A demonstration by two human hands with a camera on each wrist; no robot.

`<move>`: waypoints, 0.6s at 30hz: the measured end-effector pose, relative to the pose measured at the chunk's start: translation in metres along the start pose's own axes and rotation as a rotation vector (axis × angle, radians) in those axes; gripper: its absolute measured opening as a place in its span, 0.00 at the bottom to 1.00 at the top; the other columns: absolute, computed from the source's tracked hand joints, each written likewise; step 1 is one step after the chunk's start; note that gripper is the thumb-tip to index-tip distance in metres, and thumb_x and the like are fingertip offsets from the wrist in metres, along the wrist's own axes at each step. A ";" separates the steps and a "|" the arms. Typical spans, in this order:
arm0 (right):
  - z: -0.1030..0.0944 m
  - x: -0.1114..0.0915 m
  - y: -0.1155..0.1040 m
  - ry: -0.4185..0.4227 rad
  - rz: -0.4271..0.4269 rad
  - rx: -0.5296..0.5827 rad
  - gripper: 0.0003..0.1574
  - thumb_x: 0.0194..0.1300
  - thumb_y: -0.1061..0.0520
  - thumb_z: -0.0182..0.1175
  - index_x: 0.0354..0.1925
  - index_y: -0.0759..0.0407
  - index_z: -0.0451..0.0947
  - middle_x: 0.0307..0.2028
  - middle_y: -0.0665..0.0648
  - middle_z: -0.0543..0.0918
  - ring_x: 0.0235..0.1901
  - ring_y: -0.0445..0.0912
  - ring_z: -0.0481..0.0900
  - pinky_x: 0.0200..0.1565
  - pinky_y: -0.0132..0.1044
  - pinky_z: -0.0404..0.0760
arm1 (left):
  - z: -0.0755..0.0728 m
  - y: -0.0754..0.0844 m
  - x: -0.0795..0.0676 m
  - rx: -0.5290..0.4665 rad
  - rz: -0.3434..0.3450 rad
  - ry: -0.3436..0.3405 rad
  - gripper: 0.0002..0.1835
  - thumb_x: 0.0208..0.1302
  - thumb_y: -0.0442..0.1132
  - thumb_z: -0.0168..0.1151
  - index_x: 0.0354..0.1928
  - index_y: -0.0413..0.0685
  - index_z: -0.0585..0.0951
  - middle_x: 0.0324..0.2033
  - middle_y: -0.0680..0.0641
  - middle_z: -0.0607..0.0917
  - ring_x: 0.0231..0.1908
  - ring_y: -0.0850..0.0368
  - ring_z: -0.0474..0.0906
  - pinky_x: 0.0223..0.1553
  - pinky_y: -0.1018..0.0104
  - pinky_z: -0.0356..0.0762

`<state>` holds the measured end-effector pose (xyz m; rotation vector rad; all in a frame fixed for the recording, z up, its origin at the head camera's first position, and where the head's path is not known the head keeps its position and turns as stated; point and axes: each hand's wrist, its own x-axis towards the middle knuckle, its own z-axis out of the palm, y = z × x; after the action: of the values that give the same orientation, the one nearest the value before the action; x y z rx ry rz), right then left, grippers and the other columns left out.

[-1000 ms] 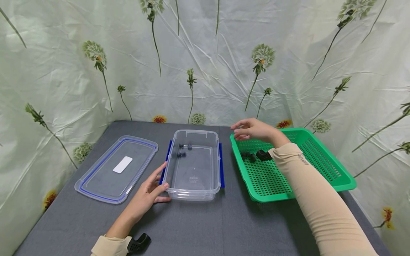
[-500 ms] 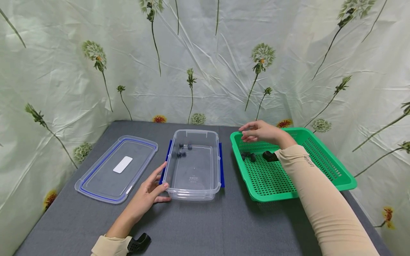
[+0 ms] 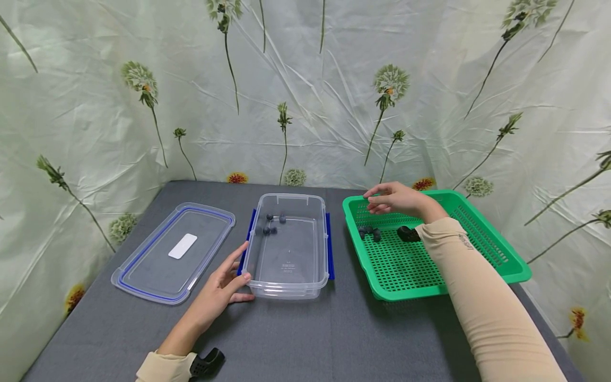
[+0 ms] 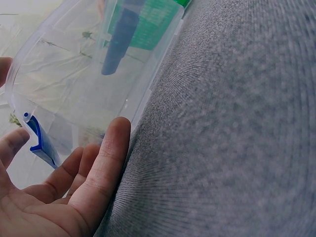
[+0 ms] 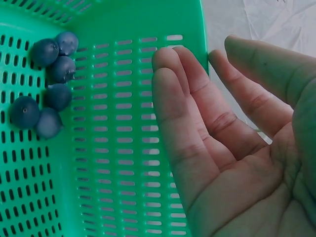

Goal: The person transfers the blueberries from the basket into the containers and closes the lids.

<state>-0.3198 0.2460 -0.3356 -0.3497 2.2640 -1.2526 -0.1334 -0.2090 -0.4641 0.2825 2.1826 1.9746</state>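
Note:
My left hand (image 3: 219, 289) holds the near left corner of a clear plastic container (image 3: 288, 265), thumb at the rim and fingers spread along the side and front. Several blueberries (image 3: 273, 230) lie inside, toward the far left. In the left wrist view, a blue latch (image 4: 43, 143) hangs between the fingers. My right hand (image 3: 393, 199) hovers over the far left part of a green basket (image 3: 515, 273), fingers loosely bent and nothing between them. In the right wrist view, several blueberries (image 5: 59, 96) sit in a cluster on the basket floor beside the hand.
A clear lid (image 3: 153, 265) with a blue seal and a white label lies flat left of the container. The grey cloth (image 3: 296, 339) covers the table. A flower-printed curtain (image 3: 315, 106) hangs behind it. Another blue latch (image 3: 330, 246) folds out from the container's right side.
My right hand has shifted right and slightly down over the basket, bringing more of its blueberries into sight. My left hand and the container stay in place.

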 end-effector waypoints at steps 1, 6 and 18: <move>-0.001 0.000 0.001 0.002 0.002 0.004 0.29 0.85 0.57 0.54 0.74 0.73 0.67 0.54 0.63 0.87 0.55 0.52 0.87 0.55 0.35 0.89 | 0.000 0.000 0.000 0.000 0.000 0.000 0.39 0.82 0.36 0.56 0.87 0.65 0.54 0.70 0.26 0.65 0.59 0.39 0.77 0.47 0.54 0.93; -0.003 -0.002 0.006 -0.002 0.016 0.017 0.29 0.85 0.57 0.54 0.71 0.77 0.69 0.47 0.54 0.89 0.50 0.46 0.88 0.54 0.34 0.89 | 0.000 0.001 0.000 -0.003 -0.001 0.000 0.39 0.82 0.36 0.55 0.87 0.65 0.54 0.70 0.26 0.65 0.59 0.41 0.77 0.47 0.54 0.93; -0.005 -0.006 0.029 -0.076 0.150 0.021 0.28 0.84 0.59 0.55 0.72 0.77 0.69 0.51 0.60 0.87 0.49 0.47 0.87 0.63 0.46 0.87 | -0.001 0.002 0.000 -0.014 -0.002 -0.005 0.39 0.83 0.36 0.56 0.87 0.64 0.54 0.68 0.26 0.65 0.56 0.49 0.79 0.47 0.55 0.93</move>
<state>-0.3170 0.2674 -0.3557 -0.2115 2.1677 -1.1659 -0.1337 -0.2096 -0.4620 0.2822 2.1640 1.9851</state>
